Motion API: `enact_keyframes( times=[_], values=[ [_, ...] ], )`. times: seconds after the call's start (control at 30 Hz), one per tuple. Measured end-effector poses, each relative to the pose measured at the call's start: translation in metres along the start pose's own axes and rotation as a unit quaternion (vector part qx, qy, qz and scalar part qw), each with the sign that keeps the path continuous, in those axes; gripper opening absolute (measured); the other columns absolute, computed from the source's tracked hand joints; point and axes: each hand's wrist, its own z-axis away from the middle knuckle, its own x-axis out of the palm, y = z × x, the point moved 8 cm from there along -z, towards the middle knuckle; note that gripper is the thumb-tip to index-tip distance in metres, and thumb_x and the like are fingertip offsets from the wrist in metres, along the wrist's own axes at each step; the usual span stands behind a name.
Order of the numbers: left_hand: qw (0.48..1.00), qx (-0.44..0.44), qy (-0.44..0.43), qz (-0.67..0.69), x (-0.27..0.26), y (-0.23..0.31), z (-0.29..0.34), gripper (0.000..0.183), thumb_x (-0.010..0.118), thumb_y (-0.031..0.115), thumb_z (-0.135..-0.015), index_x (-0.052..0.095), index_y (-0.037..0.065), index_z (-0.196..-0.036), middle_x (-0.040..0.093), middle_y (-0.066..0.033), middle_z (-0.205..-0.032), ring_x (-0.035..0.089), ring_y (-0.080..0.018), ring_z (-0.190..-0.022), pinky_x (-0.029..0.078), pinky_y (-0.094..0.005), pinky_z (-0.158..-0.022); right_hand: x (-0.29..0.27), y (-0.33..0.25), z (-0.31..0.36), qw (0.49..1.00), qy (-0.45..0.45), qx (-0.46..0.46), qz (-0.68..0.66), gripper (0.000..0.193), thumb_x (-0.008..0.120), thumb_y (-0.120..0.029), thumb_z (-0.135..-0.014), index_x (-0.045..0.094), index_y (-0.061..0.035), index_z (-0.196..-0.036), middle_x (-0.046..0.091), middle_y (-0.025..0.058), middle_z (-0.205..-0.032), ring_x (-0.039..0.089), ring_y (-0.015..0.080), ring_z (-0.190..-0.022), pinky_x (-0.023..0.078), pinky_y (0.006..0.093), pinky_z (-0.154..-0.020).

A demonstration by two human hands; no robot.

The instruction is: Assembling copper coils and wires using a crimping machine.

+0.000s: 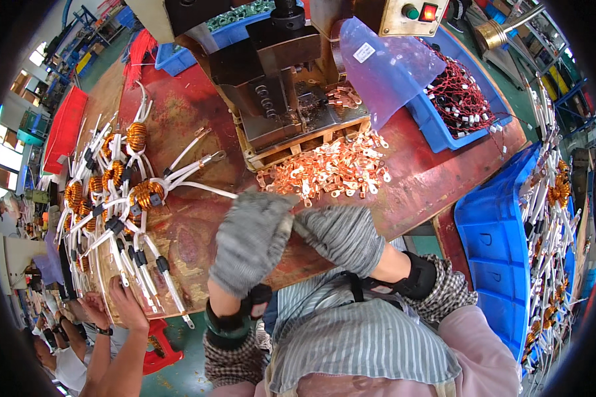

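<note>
worn red-and-tan wooden worktop (414, 172) | bright rectangular windows (8, 157): well left of the worktop | green-painted floor (185, 378): around and below the worktop | red plastic stool (169, 355): below the worktop's near-left edge | blue-and-grey metal shelving (548, 63): beyond the worktop's far-right corner

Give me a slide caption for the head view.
Gloved left hand and right hand close together before piled copper terminals, white-cabled coils to the left.
</note>
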Motion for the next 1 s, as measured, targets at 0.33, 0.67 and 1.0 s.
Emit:
enact_keyframes(
  times=[0.33,0.67,1.0],
  values=[
    [0.995,0.034,-0.073,0.051,0.004,-0.011,-0.024,0.023,0.057,0.014,-0.079,0.061,0.011,-0.102,0.053,-0.0107,-0.086,0.052,-0.0286,-0.084,0.043,-0.038,-0.076,-0.027,0.072,-0.033,0.985,-0.054,0.086,0.14,0.027,0.057,-0.02,-0.079,0.056,-0.0072,-0.103,0.059,0.0113,-0.089,0.059,0.0283,-0.081,0.048,0.039,-0.068],
    [0.996,0.058,-0.039,-0.052,0.023,-0.018,-0.032,0.027,0.057,0.024,-0.083,0.062,0.019,-0.109,0.062,-0.0083,-0.092,0.058,-0.0264,-0.088,0.045,-0.0362,-0.077,-0.011,0.085,-0.044,0.979,-0.042,0.057,0.19,0.014,0.056,-0.017,-0.079,0.053,-0.0059,-0.087,0.058,0.0113,-0.076,0.059,0.029,-0.074,0.047,0.0397,-0.062],
    [0.997,0.08,-0.007,0.018,0.024,-0.015,-0.043,0.027,0.057,0.022,-0.082,0.062,0.015,-0.107,0.056,-0.0092,-0.076,0.057,-0.0277,-0.074,0.046,-0.0354,-0.063,-0.003,0.079,-0.042,0.975,-0.08,-0.013,0.208,0.023,0.052,-0.014,-0.077,0.057,-0.0044,-0.097,0.06,0.0125,-0.079,0.059,0.0306,-0.077,0.048,0.0389,-0.066]
  ],
)
